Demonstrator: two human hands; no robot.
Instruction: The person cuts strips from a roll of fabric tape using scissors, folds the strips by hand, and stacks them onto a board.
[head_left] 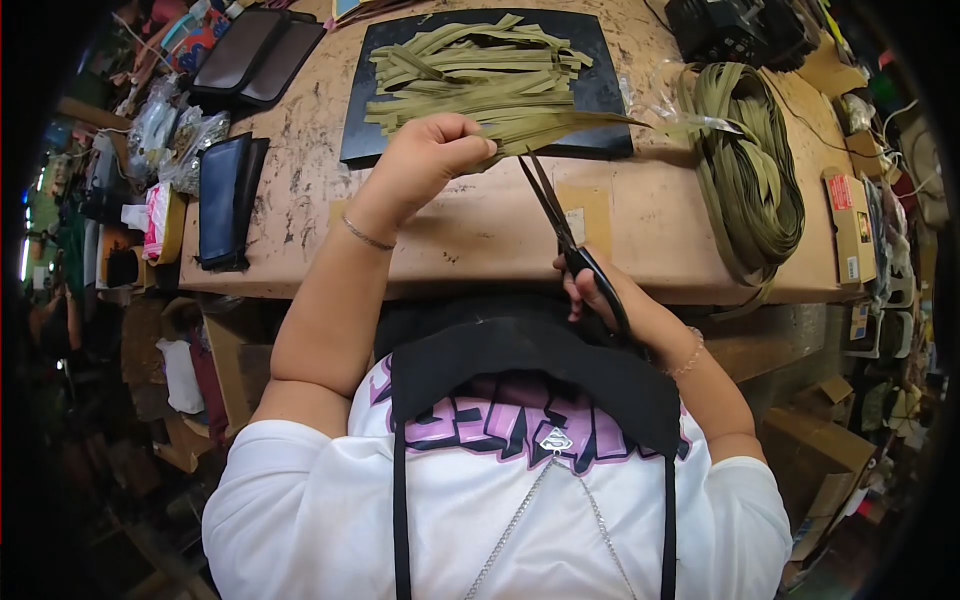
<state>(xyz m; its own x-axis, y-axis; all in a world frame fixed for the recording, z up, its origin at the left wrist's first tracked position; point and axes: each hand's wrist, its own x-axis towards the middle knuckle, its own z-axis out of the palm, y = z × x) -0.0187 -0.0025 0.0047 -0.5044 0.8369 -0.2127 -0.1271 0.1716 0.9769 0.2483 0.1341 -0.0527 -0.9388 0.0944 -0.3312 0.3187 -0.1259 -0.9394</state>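
Note:
My left hand point(435, 160) is closed round the left part of an olive-green strip point(550, 127), whose pointed end reaches right, past the black board point(360, 135). In my right hand point(590, 290) are black scissors point(560, 218), their blades slightly apart and pointing up just below the strip. Many cut olive strips point(480, 70) lie heaped on the board behind my left hand. To the right, a thick looped bundle of the same olive material point(750, 170) rests on the table and hangs towards its front edge.
The worn table point(660, 230) ends just before my body. At left lie black pouches point(228, 200), dark flat cases point(245, 60) and plastic bags point(190, 140). A black object point(740, 30) stands at the back right; a small carton point(848, 225) sits on the right edge.

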